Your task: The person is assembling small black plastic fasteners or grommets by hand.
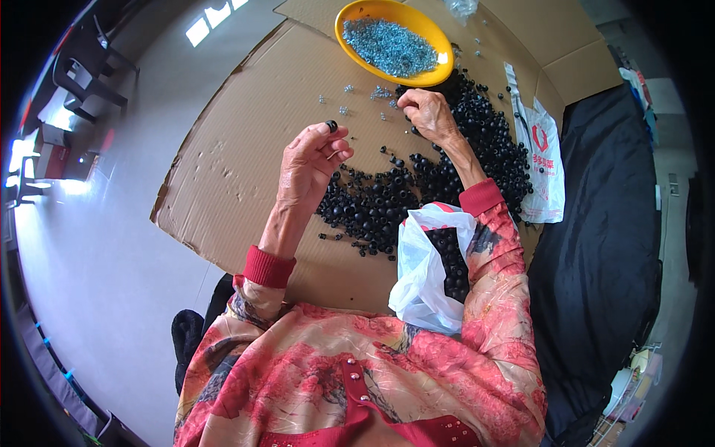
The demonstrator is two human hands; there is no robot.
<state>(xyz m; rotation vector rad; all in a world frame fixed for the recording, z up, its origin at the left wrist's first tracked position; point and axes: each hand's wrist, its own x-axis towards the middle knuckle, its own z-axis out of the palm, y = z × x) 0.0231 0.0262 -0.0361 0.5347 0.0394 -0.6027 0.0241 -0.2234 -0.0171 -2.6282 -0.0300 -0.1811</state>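
Note:
My left hand (313,160) is raised over the cardboard, pinching a small black ring-like part (331,126) between thumb and forefinger. My right hand (428,115) is closed in a pinch just below a yellow bowl (448,58); whatever its fingertips hold is too small to make out. Tiny silvery metal pieces (389,48) fill the bowl, and small clusters of similar pieces (380,93) lie between the two hands. Under and beyond my right wrist spreads a large heap of black round parts (380,201), some showing a hole.
A flattened cardboard sheet (223,141) is the work surface. Close to my body stands an opened white plastic bag (417,283) with black parts inside. Another white bag with red print (547,171) lies flat at the right, beside black fabric (603,246). Chairs (82,82) stand far left.

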